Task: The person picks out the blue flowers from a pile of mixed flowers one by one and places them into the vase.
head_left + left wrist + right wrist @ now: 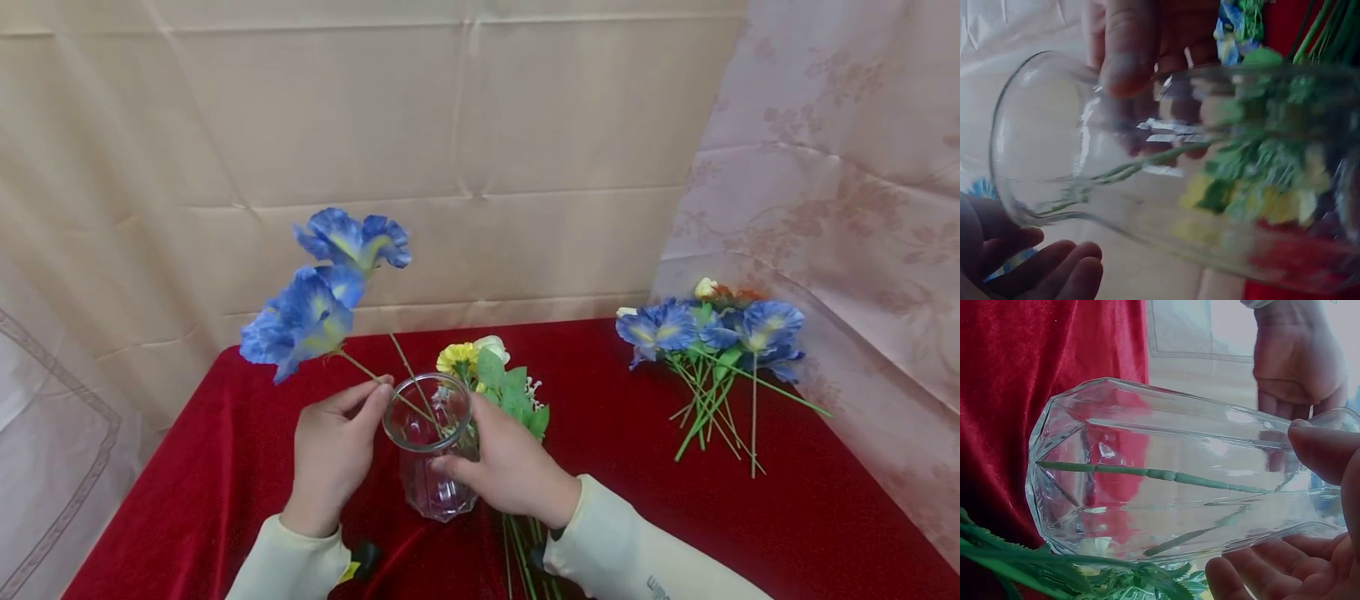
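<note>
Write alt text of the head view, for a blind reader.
A right hand holds a clear glass vase; at its rim, the left hand pinches the green stem of a ruffled blue flower. On red velvety cloth, yellow and white flowers lie beside the vase, a mostly blue bunch farther right.

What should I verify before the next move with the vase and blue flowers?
1. Glass vase gripped: ok, the right hand holds its side.
2. Lower blue flower controlled: ok, the left hand pinches its stem near the rim.
3. Stems inside the vase: ok, two show through the glass.
4. Both at the bottom: not ok, one stem reaches it, the other stem appears to end short.
5. Vase resting on the red cloth: cannot tell.
6. Flower pile set apart: ok, it lies off to the right.
</note>
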`<state>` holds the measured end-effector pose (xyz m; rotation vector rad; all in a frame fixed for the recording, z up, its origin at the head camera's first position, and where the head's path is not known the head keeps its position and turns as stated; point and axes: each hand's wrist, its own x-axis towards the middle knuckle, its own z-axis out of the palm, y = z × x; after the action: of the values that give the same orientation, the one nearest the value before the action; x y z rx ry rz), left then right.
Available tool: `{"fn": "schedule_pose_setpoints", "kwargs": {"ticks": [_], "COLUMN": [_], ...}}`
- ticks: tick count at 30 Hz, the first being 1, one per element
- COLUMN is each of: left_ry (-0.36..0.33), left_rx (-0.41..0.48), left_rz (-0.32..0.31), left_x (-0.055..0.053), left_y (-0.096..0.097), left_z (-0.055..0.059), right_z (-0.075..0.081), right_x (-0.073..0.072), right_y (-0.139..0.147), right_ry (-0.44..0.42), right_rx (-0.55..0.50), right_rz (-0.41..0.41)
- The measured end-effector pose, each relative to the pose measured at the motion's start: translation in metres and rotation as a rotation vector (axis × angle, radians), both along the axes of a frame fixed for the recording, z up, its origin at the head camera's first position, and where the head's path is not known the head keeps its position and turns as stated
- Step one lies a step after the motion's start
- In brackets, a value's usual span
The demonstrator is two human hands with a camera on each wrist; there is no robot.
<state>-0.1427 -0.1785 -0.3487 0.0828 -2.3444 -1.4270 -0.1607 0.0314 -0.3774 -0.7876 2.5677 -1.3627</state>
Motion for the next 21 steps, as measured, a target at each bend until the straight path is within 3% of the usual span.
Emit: {"fn": "schedule_pose_setpoints", "kwargs": {"ticks": [3, 8, 10, 14, 18, 21], "left_ry": [-0.044, -0.034, -0.045, -0.078, -0.124, -0.125], "left_rx": [0.021, 0.223, 0.284, 0.270, 0.234, 0.167], "left_rz": [-0.133, -0.494, -0.595, -0.672, -0.657, -0.603], "left_x": [0.000, 0.002, 0.001, -0.003, -0.006, -0.008], "left_y": [-0.001, -0.003, -0.004, -0.006, -0.005, -0.003], "left_z": [-0.007, -0.022, -0.028, -0.038, -0.040, -0.039], "right_z": [-0.002, -0.004, -0.004, -0.005, -0.005, -0.005], "right_x": [0.001, 0.001, 0.001, 0.001, 0.002, 0.002], "right_y": [0.001, 0.001, 0.001, 0.001, 0.001, 0.000], "right_ry": [0.002, 0.026, 0.039, 0.055, 0.075, 0.100], "right_rx": [0.007, 0.012, 0.015, 0.024, 0.040, 0.056], "right_rz": [-0.008, -0.009, -0.007, -0.008, -0.015, -0.015]}}
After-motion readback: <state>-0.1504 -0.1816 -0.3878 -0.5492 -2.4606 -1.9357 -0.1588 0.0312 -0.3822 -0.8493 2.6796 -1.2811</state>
